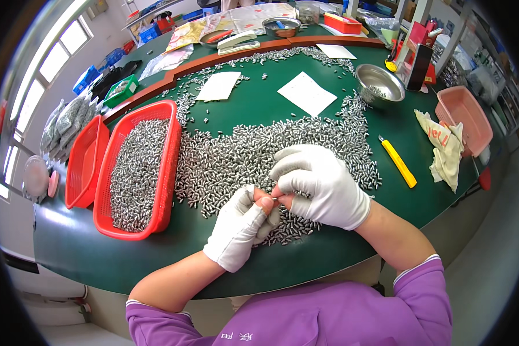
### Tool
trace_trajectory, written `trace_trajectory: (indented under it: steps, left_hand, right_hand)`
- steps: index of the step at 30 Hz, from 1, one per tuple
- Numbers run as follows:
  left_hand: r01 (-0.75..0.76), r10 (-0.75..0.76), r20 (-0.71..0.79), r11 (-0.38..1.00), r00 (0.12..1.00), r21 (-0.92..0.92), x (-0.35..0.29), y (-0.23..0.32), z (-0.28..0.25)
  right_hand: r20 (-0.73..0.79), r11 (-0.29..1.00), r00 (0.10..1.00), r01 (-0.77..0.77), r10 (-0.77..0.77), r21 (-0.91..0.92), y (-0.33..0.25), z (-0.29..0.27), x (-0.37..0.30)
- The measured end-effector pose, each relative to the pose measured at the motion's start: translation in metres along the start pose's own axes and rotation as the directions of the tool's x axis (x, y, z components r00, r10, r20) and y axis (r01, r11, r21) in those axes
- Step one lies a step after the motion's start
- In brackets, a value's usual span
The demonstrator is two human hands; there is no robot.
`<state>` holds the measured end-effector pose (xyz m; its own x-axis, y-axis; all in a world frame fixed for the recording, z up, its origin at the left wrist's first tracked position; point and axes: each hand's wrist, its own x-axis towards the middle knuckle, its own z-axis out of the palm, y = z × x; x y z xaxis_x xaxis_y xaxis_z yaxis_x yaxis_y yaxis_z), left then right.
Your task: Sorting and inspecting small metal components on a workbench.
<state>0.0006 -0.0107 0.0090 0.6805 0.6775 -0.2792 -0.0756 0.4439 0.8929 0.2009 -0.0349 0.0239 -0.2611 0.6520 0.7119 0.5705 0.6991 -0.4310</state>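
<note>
Both my hands wear white gloves with bare thumb and finger tips, and they meet over the front of a broad pile of small silvery metal pieces (225, 167). My left hand (242, 224) pinches one small metal piece (275, 199) between thumb and forefinger. On the piece's other side, the thumb and forefinger of my right hand (323, 187) are closed at it too. Fingertips cover most of this piece. More of the same pieces fill a red plastic basket (173, 155) left of the pile.
An orange-red basket (78, 167) leans beside the full one. Right of the pile lie a yellow utility knife (399, 162), a cream cloth (444, 151) and a pink basket (470, 118). Behind are a steel bowl (391, 81), white paper sheets (307, 95) and a brown wooden strip (259, 45).
</note>
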Motion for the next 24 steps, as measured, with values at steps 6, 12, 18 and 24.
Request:
trace_trajectory:
  steps: [6,12,18,24]
  left_hand:
    - [0.001,0.0,-0.017,1.0,1.0,0.026,-0.0002,0.0022,0.0007]
    - [-0.015,0.018,-0.036,0.997,0.999,0.078,-0.0003,0.0034,0.0028]
    - [-0.014,0.027,-0.076,0.987,0.997,0.157,-0.001,0.0062,0.0027]
    - [-0.041,0.061,-0.085,0.975,0.994,0.218,-0.001,0.0078,0.003]
  right_hand:
    - [0.033,0.998,0.998,0.047,-0.045,-0.048,0.0008,-0.0025,0.0027]
    - [0.046,0.969,0.984,0.175,-0.17,-0.176,0.0011,-0.0029,0.0038]
    - [0.076,0.967,0.984,0.17,-0.158,-0.189,0.0014,-0.0016,0.0028]
    - [0.052,0.971,0.99,0.136,-0.128,-0.196,-0.0022,0.0004,0.0008]
